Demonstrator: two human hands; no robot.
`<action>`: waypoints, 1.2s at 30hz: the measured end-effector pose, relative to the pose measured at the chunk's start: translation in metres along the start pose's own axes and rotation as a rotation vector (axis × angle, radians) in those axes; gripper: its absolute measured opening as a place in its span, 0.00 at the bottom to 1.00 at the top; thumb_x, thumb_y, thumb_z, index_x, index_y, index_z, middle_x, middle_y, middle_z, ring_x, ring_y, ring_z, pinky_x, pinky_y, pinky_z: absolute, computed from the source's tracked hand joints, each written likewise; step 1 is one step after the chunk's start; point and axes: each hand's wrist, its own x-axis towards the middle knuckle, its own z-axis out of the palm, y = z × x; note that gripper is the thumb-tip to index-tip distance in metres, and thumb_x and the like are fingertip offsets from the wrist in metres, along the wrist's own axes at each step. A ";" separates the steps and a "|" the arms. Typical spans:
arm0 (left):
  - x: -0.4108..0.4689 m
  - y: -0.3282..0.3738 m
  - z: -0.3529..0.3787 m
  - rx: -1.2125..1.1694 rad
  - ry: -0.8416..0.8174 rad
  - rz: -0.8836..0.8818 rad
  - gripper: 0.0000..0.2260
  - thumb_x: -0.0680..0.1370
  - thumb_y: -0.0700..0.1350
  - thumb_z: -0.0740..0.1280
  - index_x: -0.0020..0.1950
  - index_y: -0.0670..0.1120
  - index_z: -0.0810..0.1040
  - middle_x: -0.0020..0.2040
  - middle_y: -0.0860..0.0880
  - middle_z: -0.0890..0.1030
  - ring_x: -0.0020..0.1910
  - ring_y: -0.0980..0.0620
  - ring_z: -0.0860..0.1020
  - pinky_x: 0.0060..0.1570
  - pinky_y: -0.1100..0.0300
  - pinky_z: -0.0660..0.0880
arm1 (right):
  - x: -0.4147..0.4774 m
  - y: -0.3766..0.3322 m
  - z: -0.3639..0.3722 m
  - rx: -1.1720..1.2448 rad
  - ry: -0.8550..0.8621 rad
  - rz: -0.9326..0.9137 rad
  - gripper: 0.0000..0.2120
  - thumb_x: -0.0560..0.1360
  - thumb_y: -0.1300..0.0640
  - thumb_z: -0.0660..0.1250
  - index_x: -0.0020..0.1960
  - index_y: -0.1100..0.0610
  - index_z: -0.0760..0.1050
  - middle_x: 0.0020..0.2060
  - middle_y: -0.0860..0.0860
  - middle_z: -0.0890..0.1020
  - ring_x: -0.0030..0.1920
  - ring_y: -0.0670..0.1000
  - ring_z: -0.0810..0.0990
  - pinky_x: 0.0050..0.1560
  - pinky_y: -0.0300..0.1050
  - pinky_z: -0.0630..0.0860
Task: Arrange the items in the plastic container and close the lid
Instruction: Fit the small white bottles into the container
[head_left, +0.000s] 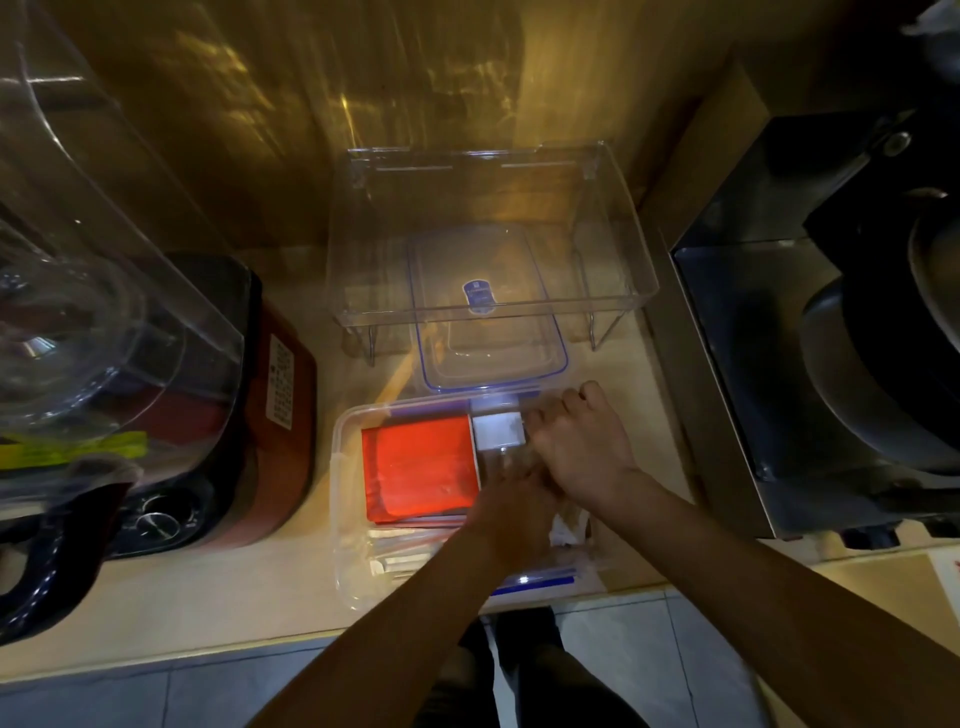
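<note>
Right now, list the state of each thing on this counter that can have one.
Clear plastic container: open, items inside.
Blue-rimmed clear lid: off, lying behind the container.
Orange-red flat packet: lying flat in the container.
White-capped clear bottle: lying on its side inside.
Left hand: inside the container, grip unclear.
Right hand: over the bottle, fingers curled.

The container (343, 467) sits at the counter's front edge; both hands, left (511, 512) and right (582, 447), fill its right half, beside the red packet (421, 467) on its left; the lid (493, 332) lies just behind, partly under a clear rack (488, 228); a red appliance (280, 431) stands near on the left, a steel machine (753, 389) on the right; bare counter strips run between them.
</note>
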 end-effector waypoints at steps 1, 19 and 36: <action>0.000 -0.001 0.001 0.015 0.001 0.000 0.15 0.77 0.40 0.62 0.63 0.39 0.73 0.66 0.39 0.73 0.67 0.40 0.69 0.67 0.45 0.64 | 0.003 -0.001 0.004 0.016 -0.041 -0.040 0.13 0.72 0.61 0.60 0.56 0.61 0.75 0.49 0.60 0.81 0.52 0.60 0.77 0.59 0.51 0.67; -0.004 -0.018 0.003 0.325 0.204 -0.137 0.20 0.78 0.42 0.56 0.70 0.40 0.64 0.66 0.40 0.73 0.67 0.41 0.68 0.75 0.50 0.48 | 0.002 -0.001 0.027 -0.098 -0.065 -0.183 0.14 0.72 0.53 0.62 0.54 0.58 0.77 0.44 0.57 0.85 0.50 0.56 0.81 0.60 0.49 0.69; -0.036 -0.038 -0.022 0.210 0.401 -0.068 0.13 0.64 0.41 0.71 0.47 0.42 0.82 0.42 0.43 0.83 0.43 0.42 0.80 0.49 0.54 0.75 | -0.005 -0.009 0.029 0.529 -0.064 -0.279 0.22 0.73 0.63 0.64 0.66 0.58 0.65 0.60 0.58 0.76 0.61 0.58 0.72 0.59 0.51 0.69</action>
